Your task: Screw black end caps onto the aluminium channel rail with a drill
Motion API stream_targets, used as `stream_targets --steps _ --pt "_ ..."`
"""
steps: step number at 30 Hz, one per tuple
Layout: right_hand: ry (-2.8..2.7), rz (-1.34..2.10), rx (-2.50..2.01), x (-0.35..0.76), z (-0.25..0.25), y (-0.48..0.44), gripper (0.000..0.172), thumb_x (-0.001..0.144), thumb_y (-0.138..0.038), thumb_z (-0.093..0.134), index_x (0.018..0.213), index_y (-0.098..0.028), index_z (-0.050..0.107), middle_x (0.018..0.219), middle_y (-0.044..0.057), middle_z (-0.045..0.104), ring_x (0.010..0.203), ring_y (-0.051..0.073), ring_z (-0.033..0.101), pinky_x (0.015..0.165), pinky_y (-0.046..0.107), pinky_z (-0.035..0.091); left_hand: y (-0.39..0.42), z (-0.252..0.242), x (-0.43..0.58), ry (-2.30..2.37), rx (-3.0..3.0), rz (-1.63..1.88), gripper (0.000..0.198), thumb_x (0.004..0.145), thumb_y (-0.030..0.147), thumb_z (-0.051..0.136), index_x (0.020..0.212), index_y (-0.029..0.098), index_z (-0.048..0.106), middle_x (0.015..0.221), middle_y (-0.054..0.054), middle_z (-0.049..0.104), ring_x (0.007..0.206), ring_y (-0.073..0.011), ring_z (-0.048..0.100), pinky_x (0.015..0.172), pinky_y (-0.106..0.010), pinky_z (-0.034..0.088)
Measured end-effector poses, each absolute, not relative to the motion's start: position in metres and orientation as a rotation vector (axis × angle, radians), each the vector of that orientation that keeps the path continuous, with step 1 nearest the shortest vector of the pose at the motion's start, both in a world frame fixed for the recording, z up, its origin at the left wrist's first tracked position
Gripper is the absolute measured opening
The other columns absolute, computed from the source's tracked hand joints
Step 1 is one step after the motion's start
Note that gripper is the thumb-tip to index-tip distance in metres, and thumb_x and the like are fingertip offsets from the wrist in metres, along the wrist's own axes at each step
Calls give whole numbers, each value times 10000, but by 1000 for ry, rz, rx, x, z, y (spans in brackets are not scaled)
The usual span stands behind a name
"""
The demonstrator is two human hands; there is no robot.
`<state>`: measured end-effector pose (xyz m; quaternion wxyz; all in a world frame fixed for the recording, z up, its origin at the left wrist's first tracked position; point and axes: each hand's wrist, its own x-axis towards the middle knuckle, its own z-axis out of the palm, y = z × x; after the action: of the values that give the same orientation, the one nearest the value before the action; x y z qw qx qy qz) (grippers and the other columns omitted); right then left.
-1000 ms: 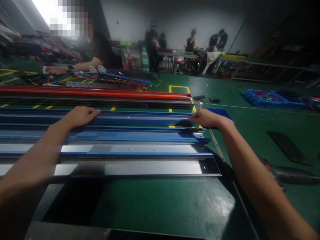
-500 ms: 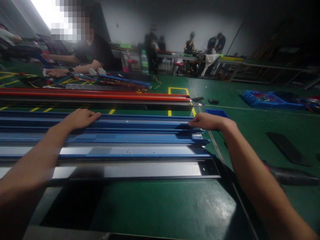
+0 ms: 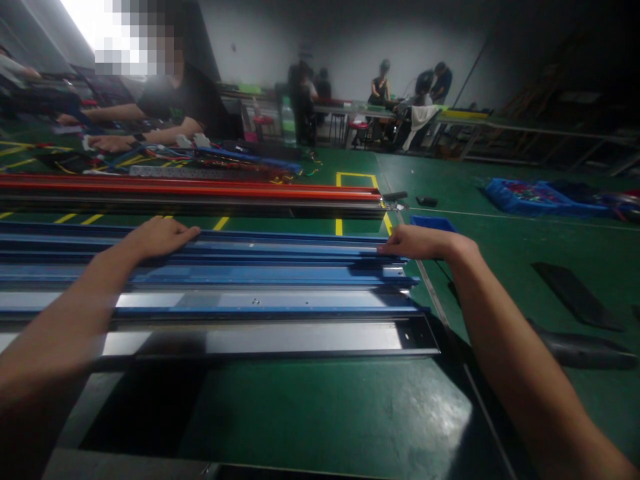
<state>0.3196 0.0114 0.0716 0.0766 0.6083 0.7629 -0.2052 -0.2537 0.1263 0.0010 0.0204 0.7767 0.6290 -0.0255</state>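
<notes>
Several long metal channels lie side by side across the green table point(image 3: 300, 413). My left hand point(image 3: 163, 238) is closed over the farthest blue channel point(image 3: 280, 247), its thumb pointing right and its other fingers hidden beyond the edge. Near the right end of that same channel my right hand point(image 3: 413, 242) grips it with curled fingers. Closer to me lie another blue channel point(image 3: 280, 274), a silver channel with blue edges point(image 3: 210, 300) and a silver channel with a dark frame point(image 3: 300, 339).
Red and black rails point(image 3: 250, 190) lie beyond the channels. A co-worker in a dark shirt point(image 3: 200, 110) handles wired parts behind them. At right are a blue tray point(image 3: 433, 225), a black flat piece point(image 3: 575, 293), a dark tool-like object point(image 3: 590, 350) and a blue bin point(image 3: 525, 195) of small parts.
Both my hands stay on the farthest blue channel with almost no movement. The co-worker's far hand has moved left. The view has shifted slightly.
</notes>
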Motion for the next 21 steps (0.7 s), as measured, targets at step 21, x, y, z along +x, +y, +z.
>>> stream_targets --steps 21 --pt "2249 -581 1818 312 71 9 536 1024 -529 509 663 -167 669 685 50 643 607 173 523 614 330 389 125 6 -247 2059 2272 -434 961 876 876 141 673 170 761 783 -180 727 880 -375 703 846 -437 506"
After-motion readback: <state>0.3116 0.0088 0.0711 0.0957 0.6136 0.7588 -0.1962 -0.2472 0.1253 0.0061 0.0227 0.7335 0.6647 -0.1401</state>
